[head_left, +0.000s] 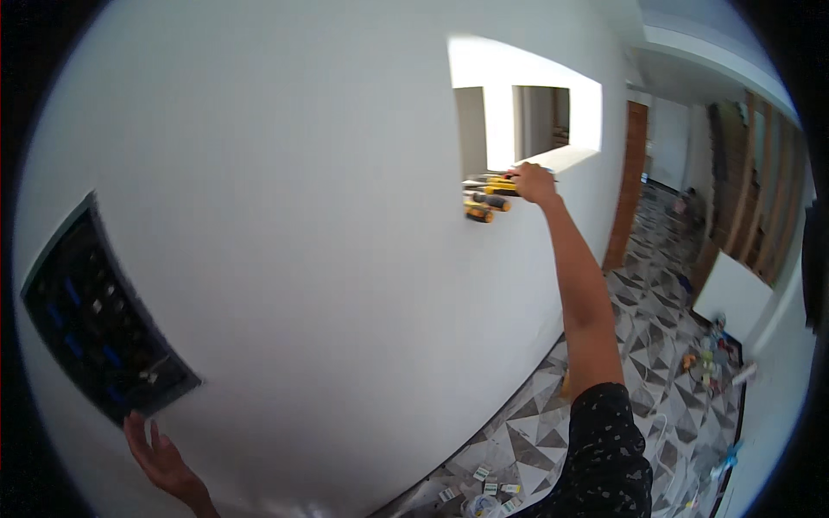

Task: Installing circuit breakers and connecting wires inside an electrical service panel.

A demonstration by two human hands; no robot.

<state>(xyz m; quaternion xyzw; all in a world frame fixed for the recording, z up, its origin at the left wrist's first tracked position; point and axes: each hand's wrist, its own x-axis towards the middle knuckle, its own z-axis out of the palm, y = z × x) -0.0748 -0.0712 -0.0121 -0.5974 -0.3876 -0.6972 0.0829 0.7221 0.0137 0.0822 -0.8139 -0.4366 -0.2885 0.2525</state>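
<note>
So the yellow-handled tool [501, 185] is at the lower left corner of the wall opening [585, 116], right by the sill [574, 159]. The right grip [534, 183] is on its right end, fingers curled in, but it's kinda blurry and I can't tell if they're clamped on it or just touching. Orange-and-black tools [488, 207] sit just below it. My guess is this is the handling-the-tool step; the next move probably calls for a secure hold without knocking the orange ones. Left grip [158, 457] is empty, thumb and fingers apart, at the lower edge of the dark recessed panel [108, 315], well away from the tool. Down on the patterned floor [535, 432]: small boxes [481, 473].
</note>
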